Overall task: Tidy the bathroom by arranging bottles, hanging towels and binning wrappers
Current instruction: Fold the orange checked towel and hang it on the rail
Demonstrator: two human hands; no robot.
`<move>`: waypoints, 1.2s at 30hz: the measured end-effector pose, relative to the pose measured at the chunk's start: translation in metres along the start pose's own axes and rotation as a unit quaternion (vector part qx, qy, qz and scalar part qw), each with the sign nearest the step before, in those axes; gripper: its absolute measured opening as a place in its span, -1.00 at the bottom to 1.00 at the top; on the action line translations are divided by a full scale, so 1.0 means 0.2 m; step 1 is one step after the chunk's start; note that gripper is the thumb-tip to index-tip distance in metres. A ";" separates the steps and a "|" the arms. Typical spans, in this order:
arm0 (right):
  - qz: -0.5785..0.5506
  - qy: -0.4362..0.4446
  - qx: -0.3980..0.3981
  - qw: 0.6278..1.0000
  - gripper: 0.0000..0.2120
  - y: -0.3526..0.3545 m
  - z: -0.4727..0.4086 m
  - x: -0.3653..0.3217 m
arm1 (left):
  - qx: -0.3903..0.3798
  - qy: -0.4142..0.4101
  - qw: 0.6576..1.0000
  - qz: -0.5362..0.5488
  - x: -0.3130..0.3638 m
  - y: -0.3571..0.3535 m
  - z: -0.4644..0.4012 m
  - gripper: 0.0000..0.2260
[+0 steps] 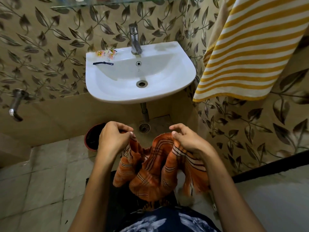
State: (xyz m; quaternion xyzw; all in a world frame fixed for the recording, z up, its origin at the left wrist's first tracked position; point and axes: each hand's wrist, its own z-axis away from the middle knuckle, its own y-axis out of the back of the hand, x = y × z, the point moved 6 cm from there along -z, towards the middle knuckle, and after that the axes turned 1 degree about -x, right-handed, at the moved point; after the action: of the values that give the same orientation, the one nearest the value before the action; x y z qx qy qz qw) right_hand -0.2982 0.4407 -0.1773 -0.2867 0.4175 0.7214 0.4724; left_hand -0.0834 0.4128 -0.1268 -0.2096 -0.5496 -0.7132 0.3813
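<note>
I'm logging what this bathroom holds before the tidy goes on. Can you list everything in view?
Washbasin: one, white, on the wall ahead.
Tap: one, chrome, at the basin's back rim.
Wrappers: a few, orange and clear, on the basin's left rim.
Dark strip: one, dark blue, in front of the wrappers.
Striped towel: one, yellow and white, hanging at right.
Checked towel: one, orange, bunched between both hands.
Bin: one, red, on the floor, below the basin's left side.
Floor drain: one, metal, under the basin.
Wall tap: one, chrome, far left.
Glass shelf: one, above the basin; items cropped.
Left hand, right hand: gripping the checked towel.
</note>
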 end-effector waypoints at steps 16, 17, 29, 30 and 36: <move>-0.225 0.115 -0.088 0.963 -0.82 -0.10 0.00 -0.13 | -0.097 -0.064 0.993 0.007 0.13 -0.24 0.10 -0.86; -0.208 0.119 -0.095 0.966 -0.77 -0.10 0.01 -0.13 | -0.085 -0.060 0.994 0.018 0.13 -0.24 0.11 -0.87; 0.041 0.058 -0.066 0.995 -0.89 0.07 0.04 0.00 | 0.016 -0.014 0.996 0.089 0.12 -0.15 0.07 -0.88; 0.057 0.052 -0.076 0.994 -0.88 0.08 0.05 0.01 | 0.019 -0.009 0.996 0.090 0.12 -0.15 0.06 -0.87; 0.021 0.101 -0.003 0.995 -0.86 0.15 0.06 -0.03 | -0.043 0.007 0.997 0.056 0.11 -0.19 0.04 -0.93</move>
State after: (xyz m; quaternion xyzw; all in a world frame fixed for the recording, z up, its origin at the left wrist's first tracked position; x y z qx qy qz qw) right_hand -0.3243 0.4422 -0.1573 -0.3509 0.4666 0.7000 0.4111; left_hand -0.1277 0.4181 -0.1311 -0.2510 -0.5030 -0.7152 0.4153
